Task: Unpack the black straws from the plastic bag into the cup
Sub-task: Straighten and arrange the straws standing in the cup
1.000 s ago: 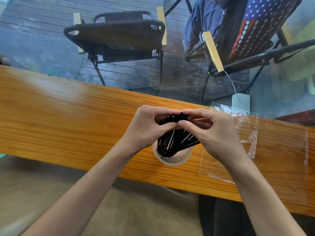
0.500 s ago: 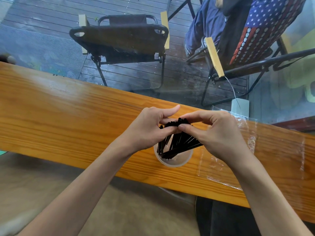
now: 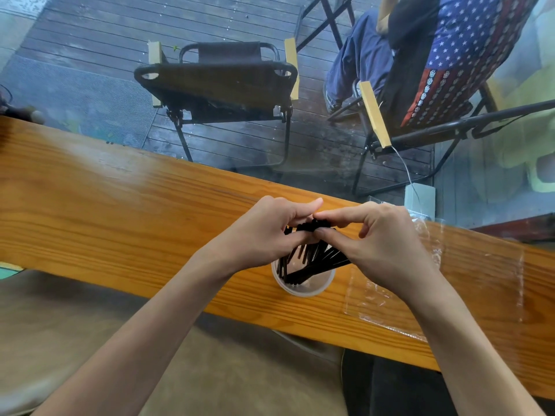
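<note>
The left hand (image 3: 264,232) and the right hand (image 3: 381,241) meet above the cup (image 3: 303,280), thumbs and forefingers closed from both sides on the upper ends of a bunch of black straws (image 3: 312,256). The left thumb points toward the right forefinger and the two nearly touch over the straw tops. The straws fan downward from that pinch, their lower ends standing inside the cup, some upright on the left and others slanting toward the right under the right palm. The cup is pale and translucent, open at the top, and stands near the near edge of the wooden tabletop (image 3: 120,199), directly below the hands. Just to the right of the cup, partly under the right wrist, the clear plastic bag (image 3: 420,295) lies flat and crumpled on the tabletop, with no straws visible in it. Both bare forearms reach in from the bottom of the view. Beyond the far edge of the tabletop a dark folding chair (image 3: 219,82) stands on grey decking, and to its right a second chair (image 3: 435,115) carries a star-patterned cloth, where another person's legs show in blue trousers.
</note>
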